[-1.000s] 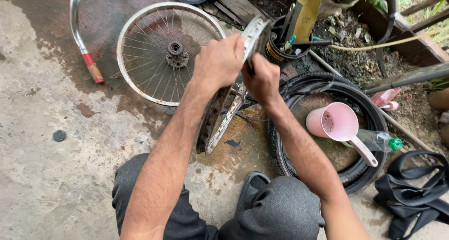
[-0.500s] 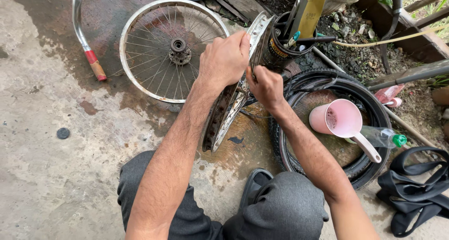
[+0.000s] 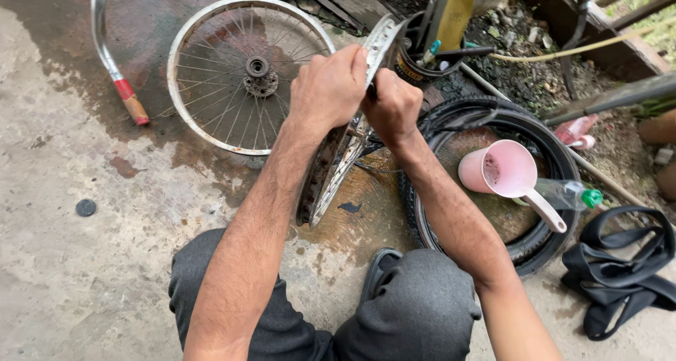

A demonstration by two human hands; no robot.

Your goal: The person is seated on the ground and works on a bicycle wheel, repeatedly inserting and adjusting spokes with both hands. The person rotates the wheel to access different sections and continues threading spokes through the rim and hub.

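A rusty spoked bicycle wheel rim (image 3: pixel 331 171) stands upright on its edge in front of me. My left hand (image 3: pixel 329 88) grips the top of the rim from the left side. On the rim's right side my right hand (image 3: pixel 391 108) is closed against it, near the spokes; whether it holds a tool is hidden. A second spoked wheel (image 3: pixel 243 72) lies flat on the wet concrete just behind and left of my hands.
A black tyre (image 3: pixel 542 234) lies at the right with a pink scoop cup (image 3: pixel 507 171) and a plastic bottle (image 3: pixel 563 192) on it. A black inner tube (image 3: pixel 620 269) is heaped at far right. A curved metal bar with a red grip (image 3: pixel 116 72) lies left.
Both hands and the upright rim have stayed together at the same spot; the right hand has shifted slightly along the rim. The view has moved a little.
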